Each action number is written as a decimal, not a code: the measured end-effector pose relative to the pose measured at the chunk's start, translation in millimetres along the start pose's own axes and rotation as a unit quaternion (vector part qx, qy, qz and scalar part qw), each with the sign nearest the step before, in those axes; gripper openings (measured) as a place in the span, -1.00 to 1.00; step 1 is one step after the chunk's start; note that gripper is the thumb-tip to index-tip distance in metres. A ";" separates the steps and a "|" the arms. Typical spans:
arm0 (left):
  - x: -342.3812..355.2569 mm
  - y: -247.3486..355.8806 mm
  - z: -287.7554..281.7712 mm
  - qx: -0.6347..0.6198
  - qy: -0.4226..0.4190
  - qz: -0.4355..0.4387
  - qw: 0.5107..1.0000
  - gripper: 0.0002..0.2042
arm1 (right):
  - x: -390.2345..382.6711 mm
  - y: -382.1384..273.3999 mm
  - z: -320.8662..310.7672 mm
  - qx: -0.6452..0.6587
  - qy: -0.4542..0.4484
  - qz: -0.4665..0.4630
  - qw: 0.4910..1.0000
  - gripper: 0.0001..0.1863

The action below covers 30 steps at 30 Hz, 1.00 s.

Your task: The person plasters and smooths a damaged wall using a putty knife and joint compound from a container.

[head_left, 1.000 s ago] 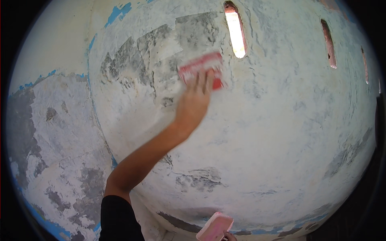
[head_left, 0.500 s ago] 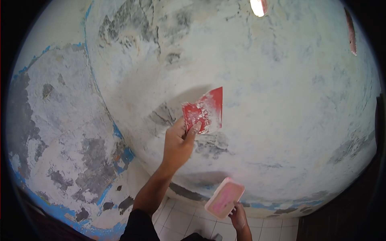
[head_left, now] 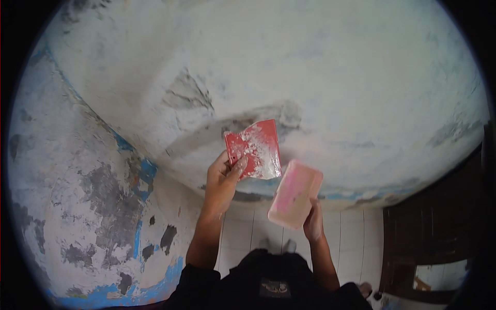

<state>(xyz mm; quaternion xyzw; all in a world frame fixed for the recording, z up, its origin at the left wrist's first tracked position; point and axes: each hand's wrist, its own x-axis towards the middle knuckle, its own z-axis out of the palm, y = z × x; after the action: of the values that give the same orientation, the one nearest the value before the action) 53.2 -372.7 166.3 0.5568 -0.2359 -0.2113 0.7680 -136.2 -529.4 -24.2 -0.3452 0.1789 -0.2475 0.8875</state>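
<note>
Holding a red scraper (head_left: 263, 143) at left and a pink-stained tray (head_left: 276, 209) at right, before a patchy wall (head_left: 361, 67)

Clamped with the left grip (head_left: 219, 181) on the near left corner of the red scraper, with thumb laid over the face and the other fingers mostly hidden behind. Smeared pale across that red face, most heavily toward the right. Clamped with the right grip (head_left: 313, 222) on the right side of the pink-stained tray, at the rim. Tilted in view, running from far right to near left. Set just beside the scraper's near right corner, a slim gap apart in view.

Farther out, backed by the patchy wall, pale overall, with a grey patch (head_left: 188, 93) far left of the scraper and a soft shadow behind. Met at left by a second wall (head_left: 62, 170), mottled grey and white, with blue paint (head_left: 147, 173) along the corner. Floored nearer in pale tiles (head_left: 237, 232). Nearest, edged by dark clothing (head_left: 248, 274). At near right, bordered by a dark brown surface (head_left: 429, 222).
</note>
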 end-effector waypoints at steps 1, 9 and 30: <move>-2.3 -4.5 -5.9 0.017 0.000 -0.007 1.000 -0.75 | 1.7 3.4 7.5 -0.022 0.019 -0.012 0.999 -0.41; -28.5 -54.4 -47.6 0.304 -0.050 -0.040 0.951 -0.85 | 7.8 50.4 46.7 -0.067 0.057 -0.009 0.996 -0.35; -63.9 -113.1 -72.8 0.588 -0.036 -0.039 0.807 -0.83 | -2.2 110.5 61.5 -0.010 0.040 0.219 0.975 -0.28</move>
<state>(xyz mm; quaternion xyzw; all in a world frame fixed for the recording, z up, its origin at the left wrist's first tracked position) 38.6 -313.0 30.6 0.9024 -0.3207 -0.0823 0.2759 -73.0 -425.3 -58.5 -0.2960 0.2881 -0.0594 0.9088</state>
